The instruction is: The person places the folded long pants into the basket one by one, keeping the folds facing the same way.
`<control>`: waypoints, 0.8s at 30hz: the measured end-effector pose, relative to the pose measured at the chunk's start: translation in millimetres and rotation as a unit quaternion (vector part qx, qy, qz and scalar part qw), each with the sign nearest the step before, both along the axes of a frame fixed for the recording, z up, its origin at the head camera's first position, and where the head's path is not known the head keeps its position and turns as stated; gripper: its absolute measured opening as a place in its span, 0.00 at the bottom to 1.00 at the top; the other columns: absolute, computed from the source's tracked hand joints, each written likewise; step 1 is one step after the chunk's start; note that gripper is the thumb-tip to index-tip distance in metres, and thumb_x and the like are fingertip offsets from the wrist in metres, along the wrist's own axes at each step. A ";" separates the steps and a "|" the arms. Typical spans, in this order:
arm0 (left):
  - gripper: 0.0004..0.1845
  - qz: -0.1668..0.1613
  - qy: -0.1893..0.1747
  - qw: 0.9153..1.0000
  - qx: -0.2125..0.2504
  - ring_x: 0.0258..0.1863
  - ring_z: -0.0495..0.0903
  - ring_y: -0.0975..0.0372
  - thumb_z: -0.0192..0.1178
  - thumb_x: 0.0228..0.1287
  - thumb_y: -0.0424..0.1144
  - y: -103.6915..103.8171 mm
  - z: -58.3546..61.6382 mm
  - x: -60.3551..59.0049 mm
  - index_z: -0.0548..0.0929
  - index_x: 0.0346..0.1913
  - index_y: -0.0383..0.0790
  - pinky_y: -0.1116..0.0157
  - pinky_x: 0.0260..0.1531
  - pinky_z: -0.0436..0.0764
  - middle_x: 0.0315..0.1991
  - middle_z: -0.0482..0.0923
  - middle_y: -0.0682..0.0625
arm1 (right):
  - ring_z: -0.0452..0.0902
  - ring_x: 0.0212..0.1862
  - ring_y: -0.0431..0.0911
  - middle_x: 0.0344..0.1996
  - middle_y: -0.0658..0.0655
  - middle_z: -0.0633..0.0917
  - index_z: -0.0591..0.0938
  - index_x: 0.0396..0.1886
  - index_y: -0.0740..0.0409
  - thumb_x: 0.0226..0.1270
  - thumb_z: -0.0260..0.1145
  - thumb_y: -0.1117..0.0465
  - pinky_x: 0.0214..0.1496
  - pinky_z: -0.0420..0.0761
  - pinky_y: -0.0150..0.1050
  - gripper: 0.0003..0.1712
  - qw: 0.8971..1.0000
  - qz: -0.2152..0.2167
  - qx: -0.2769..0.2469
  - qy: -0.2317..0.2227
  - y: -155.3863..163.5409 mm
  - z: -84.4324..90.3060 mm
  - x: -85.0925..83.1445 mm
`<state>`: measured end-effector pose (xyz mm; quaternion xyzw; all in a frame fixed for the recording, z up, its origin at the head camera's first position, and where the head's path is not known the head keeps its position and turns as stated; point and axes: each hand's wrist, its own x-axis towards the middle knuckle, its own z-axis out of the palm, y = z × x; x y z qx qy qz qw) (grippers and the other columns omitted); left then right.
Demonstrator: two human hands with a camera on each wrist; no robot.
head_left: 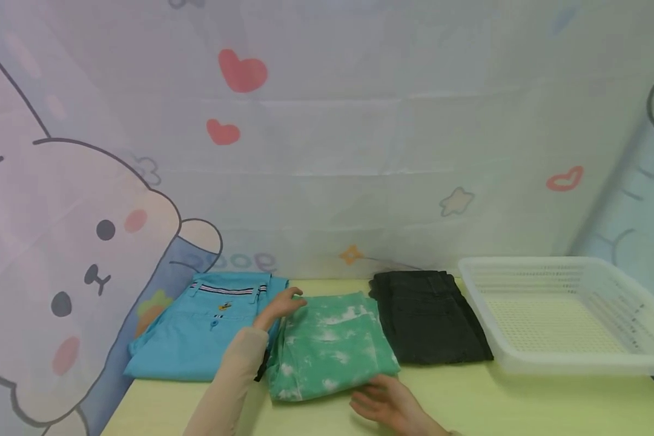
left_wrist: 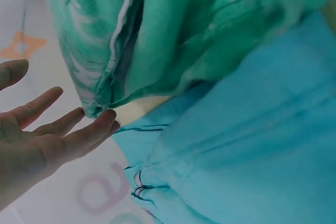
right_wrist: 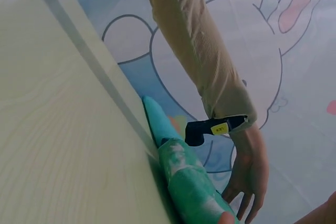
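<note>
A folded green garment with white blotches (head_left: 332, 345) lies mid-table, between folded light-blue trousers (head_left: 196, 339) on the left and a folded black garment (head_left: 425, 315) on the right. My left hand (head_left: 284, 304) is at the green garment's back left corner. In the left wrist view its fingers (left_wrist: 94, 132) are extended, with fingertips right at the edge of the green cloth (left_wrist: 173, 35). At the front right corner, my right hand (head_left: 389, 404) has loosely bent fingers, the uppermost close to the hem. Only a bit of the right hand shows in its wrist view.
A white plastic basket (head_left: 572, 363) stands at the right of the pale yellow table (head_left: 512, 406). Behind everything hangs a printed cloth (head_left: 360, 151) with a cartoon rabbit and hearts. The blue trousers lie close beside the green garment's left side.
</note>
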<state>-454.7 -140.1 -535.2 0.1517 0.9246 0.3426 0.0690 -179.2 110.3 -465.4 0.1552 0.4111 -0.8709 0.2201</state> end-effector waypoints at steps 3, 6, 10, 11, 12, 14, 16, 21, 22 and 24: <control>0.35 0.003 -0.018 1.000 0.000 0.57 0.67 0.47 0.50 0.57 0.62 -6.7 -21.3 -16.8 0.65 0.62 0.43 0.53 0.43 0.74 0.62 0.63 0.42 | 0.44 0.64 0.71 0.61 0.82 0.41 0.45 0.55 0.70 0.65 0.44 0.67 0.64 0.61 0.53 0.25 1.000 -0.005 -0.006 -0.012 -1.7 -0.2 -1.6; 0.35 -0.012 -0.004 1.000 -0.013 0.54 0.69 0.48 0.48 0.58 0.63 -16.3 -62.7 -53.5 0.64 0.63 0.44 0.54 0.37 0.74 0.62 0.63 0.41 | 0.43 0.65 0.71 0.61 0.81 0.40 0.44 0.55 0.69 0.65 0.43 0.67 0.65 0.61 0.53 0.24 1.000 -0.009 -0.013 -0.020 -2.4 0.3 -3.0; 0.35 -0.025 -0.003 1.000 -0.007 0.54 0.70 0.49 0.46 0.60 0.62 -18.5 -62.9 -55.0 0.62 0.64 0.44 0.54 0.35 0.74 0.63 0.61 0.42 | 0.43 0.65 0.71 0.61 0.80 0.41 0.45 0.51 0.67 0.64 0.42 0.68 0.65 0.59 0.54 0.21 1.000 -0.010 -0.018 -0.021 -2.3 0.7 -4.1; 0.35 -0.021 -0.002 1.000 -0.010 0.54 0.69 0.48 0.45 0.60 0.62 -18.0 -62.6 -54.8 0.62 0.64 0.43 0.53 0.35 0.74 0.63 0.61 0.40 | 0.43 0.65 0.71 0.61 0.81 0.42 0.47 0.50 0.67 0.64 0.42 0.68 0.65 0.59 0.54 0.19 1.000 -0.012 -0.019 -0.022 -2.5 0.4 -4.3; 0.36 -0.015 -0.010 1.000 -0.008 0.56 0.68 0.47 0.45 0.60 0.62 -17.2 -61.7 -54.1 0.61 0.64 0.43 0.52 0.37 0.74 0.64 0.60 0.40 | 0.43 0.65 0.71 0.60 0.81 0.43 0.49 0.47 0.66 0.64 0.42 0.68 0.65 0.59 0.54 0.16 0.999 -0.014 -0.022 -0.024 -2.8 0.1 -4.4; 0.37 0.004 -0.028 1.000 -0.002 0.59 0.64 0.45 0.46 0.59 0.63 -14.8 -60.4 -51.7 0.60 0.65 0.44 0.49 0.43 0.73 0.65 0.58 0.40 | 0.44 0.65 0.71 0.58 0.80 0.48 0.51 0.45 0.66 0.64 0.43 0.68 0.65 0.59 0.54 0.14 0.999 -0.019 -0.026 -0.029 -3.4 -0.3 -4.5; 0.38 0.017 -0.026 1.000 -0.002 0.59 0.62 0.42 0.46 0.59 0.63 -12.7 -61.0 -49.1 0.59 0.65 0.41 0.47 0.44 0.71 0.64 0.57 0.37 | 0.45 0.65 0.70 0.54 0.78 0.54 0.53 0.43 0.65 0.63 0.44 0.69 0.65 0.60 0.54 0.12 0.999 -0.025 -0.027 -0.033 -4.1 -0.8 -4.6; 0.36 0.007 -0.024 1.000 0.015 0.61 0.60 0.45 0.46 0.62 0.59 -14.8 -61.5 -42.8 0.57 0.66 0.41 0.49 0.47 0.70 0.66 0.56 0.39 | 0.48 0.64 0.69 0.48 0.71 0.58 0.55 0.40 0.65 0.62 0.45 0.69 0.65 0.60 0.55 0.10 0.999 -0.028 -0.028 -0.031 -4.5 -2.6 -5.2; 0.35 0.003 -0.026 0.999 0.021 0.62 0.60 0.46 0.46 0.62 0.59 -15.9 -60.0 -41.7 0.57 0.66 0.42 0.49 0.48 0.70 0.66 0.56 0.41 | 0.49 0.64 0.69 0.48 0.70 0.58 0.56 0.40 0.65 0.62 0.46 0.69 0.64 0.60 0.55 0.10 0.999 -0.027 -0.027 -0.029 -4.4 -2.8 -5.4; 0.34 -0.002 -0.013 1.000 0.017 0.61 0.61 0.46 0.45 0.63 0.59 -16.4 -61.9 -43.6 0.58 0.66 0.41 0.50 0.47 0.70 0.65 0.57 0.41 | 0.50 0.63 0.68 0.49 0.71 0.58 0.56 0.39 0.65 0.62 0.45 0.69 0.65 0.60 0.55 0.09 0.999 -0.025 -0.027 -0.026 -4.1 -3.2 -6.0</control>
